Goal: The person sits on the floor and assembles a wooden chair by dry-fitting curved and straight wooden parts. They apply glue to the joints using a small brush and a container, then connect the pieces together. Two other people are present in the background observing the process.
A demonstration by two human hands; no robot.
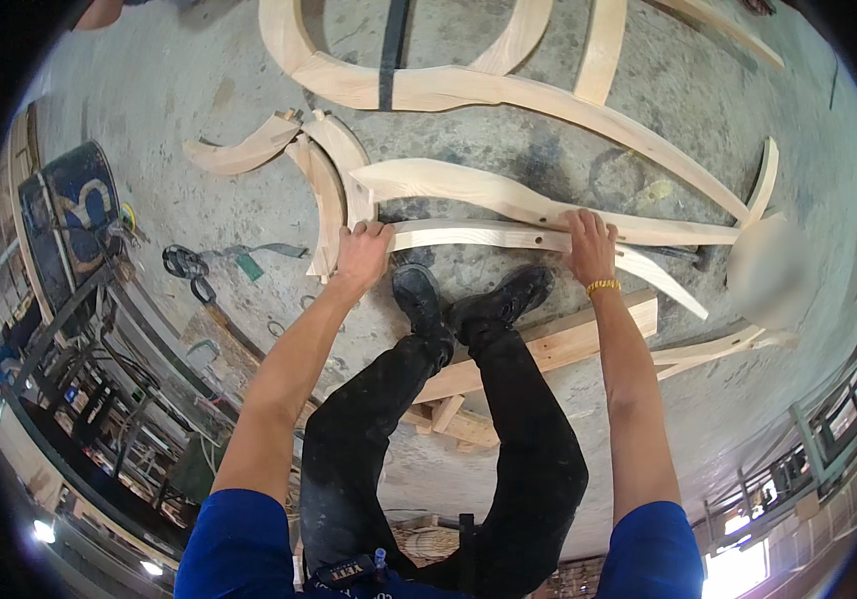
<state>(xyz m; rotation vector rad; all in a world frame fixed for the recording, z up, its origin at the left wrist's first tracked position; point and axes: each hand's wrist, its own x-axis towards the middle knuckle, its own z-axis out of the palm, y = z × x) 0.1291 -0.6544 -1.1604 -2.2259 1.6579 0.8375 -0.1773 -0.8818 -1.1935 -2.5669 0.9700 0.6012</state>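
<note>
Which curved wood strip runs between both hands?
The slim strip nearest the shoes, running from left hand to right hand; the wider strip above meets only the right.

2 bare arms [290, 354] reach forward, left hand [362, 250] and right hand [590, 246] well apart, backs up, each curled in grip.

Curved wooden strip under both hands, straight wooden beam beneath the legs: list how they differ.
The curved strip bows; the straight beam does not. The strip looks slimmer, the beam thicker. Left hand and right hand touch the strip, not the beam. Both are pale wood.
</note>
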